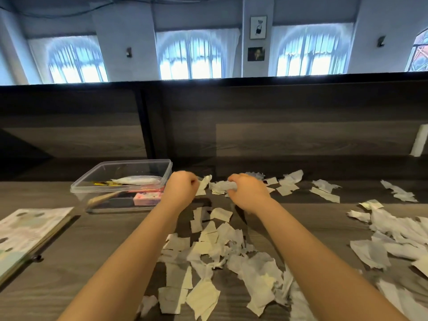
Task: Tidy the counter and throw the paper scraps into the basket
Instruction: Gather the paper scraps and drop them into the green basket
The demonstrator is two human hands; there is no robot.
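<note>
Torn white paper scraps lie scattered over the dark wooden counter, in a heap between my forearms, a row along the far edge and a pile at the right. My left hand is curled into a fist at the far side, touching a scrap at its fingertips. My right hand is closed over a crumpled wad of paper. No basket is visible.
A clear plastic box with small items inside stands at the left of my hands. An open book lies at the left edge. A dark raised panel walls the counter's far side.
</note>
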